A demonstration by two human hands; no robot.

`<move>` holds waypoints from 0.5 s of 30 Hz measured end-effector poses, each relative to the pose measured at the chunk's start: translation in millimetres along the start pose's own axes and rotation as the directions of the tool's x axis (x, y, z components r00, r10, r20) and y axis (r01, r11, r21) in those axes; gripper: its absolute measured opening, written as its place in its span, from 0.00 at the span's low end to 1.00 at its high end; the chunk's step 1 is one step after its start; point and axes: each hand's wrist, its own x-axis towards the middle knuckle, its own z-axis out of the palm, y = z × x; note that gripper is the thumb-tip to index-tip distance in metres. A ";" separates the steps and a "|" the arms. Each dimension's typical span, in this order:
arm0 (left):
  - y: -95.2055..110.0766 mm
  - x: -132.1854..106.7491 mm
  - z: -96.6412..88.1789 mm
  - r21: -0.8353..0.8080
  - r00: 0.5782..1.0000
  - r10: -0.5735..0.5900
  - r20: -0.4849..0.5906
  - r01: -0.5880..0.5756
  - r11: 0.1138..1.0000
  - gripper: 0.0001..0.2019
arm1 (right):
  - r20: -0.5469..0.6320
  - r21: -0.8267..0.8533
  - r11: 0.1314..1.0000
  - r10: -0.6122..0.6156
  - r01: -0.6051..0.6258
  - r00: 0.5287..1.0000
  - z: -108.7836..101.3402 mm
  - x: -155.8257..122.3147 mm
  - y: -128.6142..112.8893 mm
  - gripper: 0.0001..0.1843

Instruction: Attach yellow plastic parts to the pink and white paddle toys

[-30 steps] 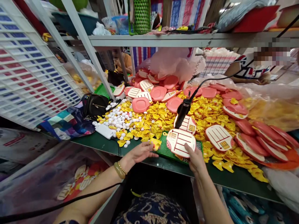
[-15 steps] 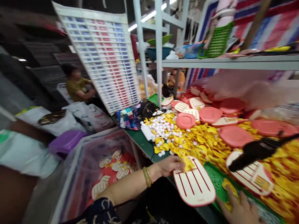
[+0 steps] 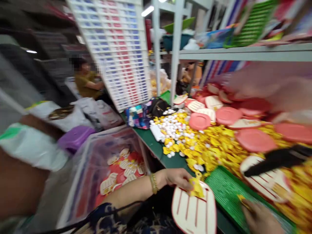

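Observation:
My left hand (image 3: 179, 178) is closed on the top edge of a cream slotted plastic board (image 3: 193, 211) with a red rim. A yellow plastic piece with a small loop (image 3: 197, 188) lies against the board at the fingertips. My right hand (image 3: 264, 216), blurred by motion, is over the green plastic tray (image 3: 226, 185). Its fingers are closed around a small yellow piece (image 3: 243, 201), partly hidden by them. Behind the tray lies another slotted board (image 3: 260, 182) with a black strap-like thing (image 3: 273, 161) across it.
Yellow pieces (image 3: 219, 139) and white balls (image 3: 173, 126) cover much of the green table (image 3: 148, 143). Red boards (image 3: 255, 139) lie on the pile. At left stands a lined bin (image 3: 85, 156) with boards inside. A shelf (image 3: 231, 54) runs above; a person (image 3: 86, 81) sits beyond.
My left hand and the board have shifted down and slightly left in view. My right hand has moved right and down across the tray. The whole view has turned somewhat.

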 end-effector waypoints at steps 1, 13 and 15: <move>7.6 -3.9 -1.8 0.065 1.000 0.000 -0.021 0.001 0.998 0.28 | -0.006 -0.049 0.998 0.029 -0.029 1.000 -15.7 4.2 5.2 0.19; 36.2 54.7 57.7 0.295 0.842 -0.264 0.471 0.131 0.946 0.24 | 0.127 0.223 0.966 -0.162 0.131 0.979 -73.8 18.1 -147.5 0.22; 24.9 60.5 62.1 0.262 0.847 -0.287 0.447 0.183 0.948 0.26 | 0.310 0.337 0.941 -0.152 0.041 0.938 -51.1 -0.4 -162.2 0.26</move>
